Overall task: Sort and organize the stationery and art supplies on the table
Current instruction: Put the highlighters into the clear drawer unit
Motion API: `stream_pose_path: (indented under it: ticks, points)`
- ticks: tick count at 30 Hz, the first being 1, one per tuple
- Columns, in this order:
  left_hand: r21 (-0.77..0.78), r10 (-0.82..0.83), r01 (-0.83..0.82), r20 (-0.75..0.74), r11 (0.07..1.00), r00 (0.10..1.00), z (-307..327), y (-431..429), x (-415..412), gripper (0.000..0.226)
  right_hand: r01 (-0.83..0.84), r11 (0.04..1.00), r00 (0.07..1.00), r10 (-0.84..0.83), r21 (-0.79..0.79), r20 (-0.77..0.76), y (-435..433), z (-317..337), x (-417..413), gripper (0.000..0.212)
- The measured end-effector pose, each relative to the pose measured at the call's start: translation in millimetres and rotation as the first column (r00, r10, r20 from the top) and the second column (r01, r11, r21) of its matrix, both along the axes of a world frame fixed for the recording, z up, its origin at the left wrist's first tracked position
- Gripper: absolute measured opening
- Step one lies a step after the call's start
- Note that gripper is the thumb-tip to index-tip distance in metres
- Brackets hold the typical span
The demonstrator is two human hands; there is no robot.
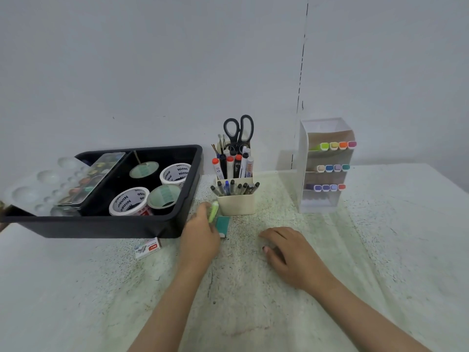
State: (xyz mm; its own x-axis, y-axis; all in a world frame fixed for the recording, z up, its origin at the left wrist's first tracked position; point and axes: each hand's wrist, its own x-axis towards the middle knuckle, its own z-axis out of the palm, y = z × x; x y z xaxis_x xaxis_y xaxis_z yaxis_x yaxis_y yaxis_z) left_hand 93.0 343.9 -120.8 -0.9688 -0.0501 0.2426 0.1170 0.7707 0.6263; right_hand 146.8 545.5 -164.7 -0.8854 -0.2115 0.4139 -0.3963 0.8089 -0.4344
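The left hand [200, 232] is gripping a pale green pen [213, 211] in its fingers [203, 208] beside the cream pen holder [236, 203], likely its destination; the right hand [286, 252] is resting loose-fingered on the bench [355, 275].

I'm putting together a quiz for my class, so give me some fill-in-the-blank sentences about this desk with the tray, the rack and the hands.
The black tray holds ____ rolls of tape.
The left hand holds a light ____ pen.
The right hand rests on the table holding ____.
The white rack shows ____ rows of markers.
Missing words: four, green, nothing, three.
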Motion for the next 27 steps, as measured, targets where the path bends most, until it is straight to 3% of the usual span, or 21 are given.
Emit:
stream_pose_path:
  ticks: [3, 6, 10, 13, 21, 24, 27]
  points:
    - [0.309, -0.031, 0.017, 0.041, 0.951, 0.999, 8, 3, 19, 0.043, 0.005, 0.991, 0.999, -0.001, -0.131, 0.033, 1, 4, 2, 0.042]
    - [0.474, -0.146, 0.105, 0.051, 0.874, 0.988, 11, 7, 33, 0.044, 0.044, 0.951, 0.993, -0.008, -0.306, 0.118, 0, 9, 6, 0.031]
    - [0.606, -0.325, 0.202, 0.100, 0.770, 0.940, 12, 19, 42, 0.047, 0.124, 0.776, 0.978, 0.010, -0.618, 0.209, -7, 24, 10, 0.036]
    - [0.645, -0.452, 0.281, 0.113, 0.711, 0.885, 11, 30, 41, 0.047, 0.145, 0.648, 0.978, 0.023, -0.748, 0.209, -5, 38, 10, 0.040]
    - [0.692, -0.575, 0.373, 0.075, 0.618, 0.815, 13, 64, 33, 0.043, 0.089, 0.632, 0.990, 0.031, -0.770, 0.139, 24, 66, 12, 0.022]
    - [0.661, -0.549, 0.400, 0.021, 0.635, 0.835, 14, 77, 26, 0.040, 0.102, 0.644, 0.995, -0.052, -0.758, 0.090, 36, 74, 15, 0.020]
    - [0.539, -0.541, 0.478, -0.048, 0.694, 0.840, 20, 89, 18, 0.046, 0.087, 0.723, 0.982, -0.178, -0.685, -0.063, 48, 88, 18, 0.021]
